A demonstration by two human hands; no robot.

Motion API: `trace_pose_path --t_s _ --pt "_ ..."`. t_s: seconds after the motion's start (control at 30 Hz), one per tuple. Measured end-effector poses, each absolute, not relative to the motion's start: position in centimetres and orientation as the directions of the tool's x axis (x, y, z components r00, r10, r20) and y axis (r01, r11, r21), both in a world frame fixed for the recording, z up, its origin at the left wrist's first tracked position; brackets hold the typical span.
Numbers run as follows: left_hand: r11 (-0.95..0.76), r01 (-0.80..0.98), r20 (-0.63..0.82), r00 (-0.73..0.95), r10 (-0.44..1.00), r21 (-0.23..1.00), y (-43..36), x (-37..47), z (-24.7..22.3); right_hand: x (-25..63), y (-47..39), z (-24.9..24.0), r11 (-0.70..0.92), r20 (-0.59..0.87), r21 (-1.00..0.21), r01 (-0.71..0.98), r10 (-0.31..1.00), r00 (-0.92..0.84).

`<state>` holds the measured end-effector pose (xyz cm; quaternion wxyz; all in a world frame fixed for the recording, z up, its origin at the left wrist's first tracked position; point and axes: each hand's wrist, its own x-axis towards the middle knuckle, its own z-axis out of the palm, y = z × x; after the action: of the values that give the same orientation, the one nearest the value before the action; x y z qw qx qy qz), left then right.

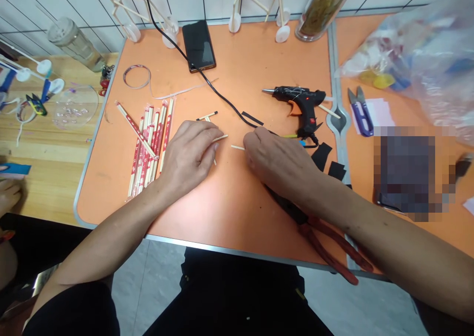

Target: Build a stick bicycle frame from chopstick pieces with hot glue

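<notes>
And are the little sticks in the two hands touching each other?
Apart. The head view shows a strip of orange tabletop between the left stick, in the left hand, and the right stick, in the right hand.

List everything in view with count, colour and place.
Table: one, orange, centre
Glue gun: one, black, right of centre
Phone: one, black, far side
Wrapped chopsticks: several, pale and red, left
Loose sticks: several, pale, by left hand
Wheeled stick frames: two, pale, along wall
Clear cylinder: one, far side
Pliers: one, red-handled, under right forearm
Scissors: one, purple, right
Strips: several, black, near glue gun
Lidded cup: one, clear, left
Plastic bag: one, clear, right
Left hand: one, bare, pinching short stick
Right hand: one, bare, pinching another stick
</notes>
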<state>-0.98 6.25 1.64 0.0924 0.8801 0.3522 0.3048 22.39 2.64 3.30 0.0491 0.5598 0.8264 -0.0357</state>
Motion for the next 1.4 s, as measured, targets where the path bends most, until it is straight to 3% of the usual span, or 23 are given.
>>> trace_pose_path --t_s 0.13,0.2,0.3,0.43,0.53,0.63,0.8,0.97,1.23,1.4 --pt "-0.739 0.55 0.479 0.564 0.672 0.389 6.3 -0.9 1.7 22.7 2.8 3.0 0.4 -0.088 -0.026 0.916 0.912 -0.4" --pt "-0.741 0.548 0.481 0.566 0.67 0.388 6.2 -0.8 1.6 22.7 2.9 2.8 0.385 -0.052 -0.095 0.918 0.919 -0.391" --pt "-0.725 0.544 0.447 0.571 0.688 0.422 5.9 -0.5 1.5 22.7 2.8 2.8 0.34 0.01 -0.362 0.868 0.933 -0.361" --pt "-0.748 0.522 0.433 0.611 0.663 0.409 5.9 -0.5 1.3 22.7 2.6 3.5 0.2 -0.013 -0.809 0.552 0.933 -0.359" --pt "-0.795 0.498 0.437 0.664 0.607 0.346 5.9 -0.7 1.0 22.9 2.7 4.0 0.012 -0.117 -0.94 0.342 0.928 -0.353" --pt "-0.777 0.521 0.435 0.644 0.629 0.353 5.9 -0.9 0.9 23.2 3.1 4.5 -0.138 -0.189 -0.976 0.168 0.922 -0.338" --pt "-0.68 0.529 0.423 0.534 0.732 0.508 5.6 -0.7 1.5 22.8 3.5 4.7 -0.067 -0.061 -0.998 -0.013 0.964 -0.257" --pt "-0.639 0.488 0.416 0.494 0.764 0.594 5.4 -0.2 1.9 21.9 3.3 3.9 0.009 0.009 -1.0 0.0 0.968 -0.251" --pt "-0.648 0.442 0.388 0.545 0.743 0.621 5.0 0.4 2.2 21.5 3.0 3.5 0.11 0.096 -0.992 0.058 0.975 -0.199" --pt "-0.565 0.42 0.356 0.478 0.803 0.71 4.9 0.5 2.1 21.5 2.9 3.4 0.132 0.099 -0.973 0.189 0.98 -0.174"
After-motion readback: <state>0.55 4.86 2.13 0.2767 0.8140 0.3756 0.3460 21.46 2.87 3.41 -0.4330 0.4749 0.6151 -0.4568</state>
